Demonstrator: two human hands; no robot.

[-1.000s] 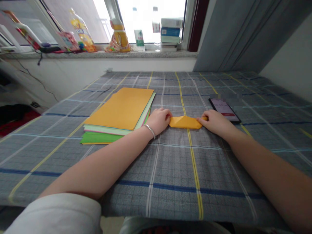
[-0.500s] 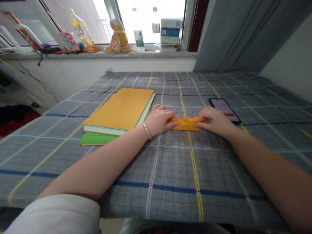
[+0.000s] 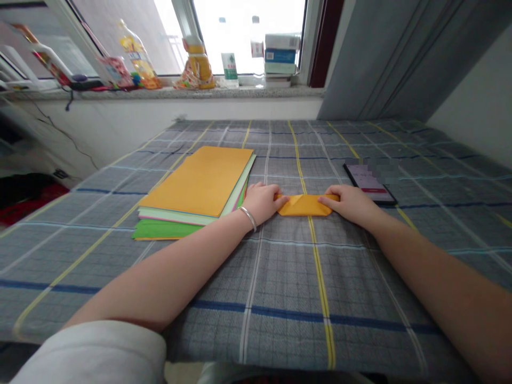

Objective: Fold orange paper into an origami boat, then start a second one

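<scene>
At the far left, a thin cable (image 3: 70,137) runs down the white wall beside the table. A clear plastic bottle with an orange-and-yellow label (image 3: 140,61) stands on the granite windowsill (image 3: 240,93). On the plaid tablecloth (image 3: 284,282) below it lies a stack of coloured paper (image 3: 200,181), an orange sheet on top, pale and green ones showing at its edges. Behind the stack, a yellow container (image 3: 201,69) and a green-and-white packet (image 3: 229,68) stand on the sill.

The left hand (image 3: 263,205), with a silver bangle (image 3: 248,218) at its wrist, is just beside the stack, pinching the left end of a folded orange paper strip (image 3: 305,206). Stacked boxes (image 3: 280,55) stand on the sill beyond. The strip lies between the two hands, low over the cloth, its long side running across. The right hand (image 3: 350,204) grips its other end, thumb on the near face. Just behind that hand lies a smartphone (image 3: 370,184), its screen lit; farther right hangs a grey curtain (image 3: 380,64).
</scene>
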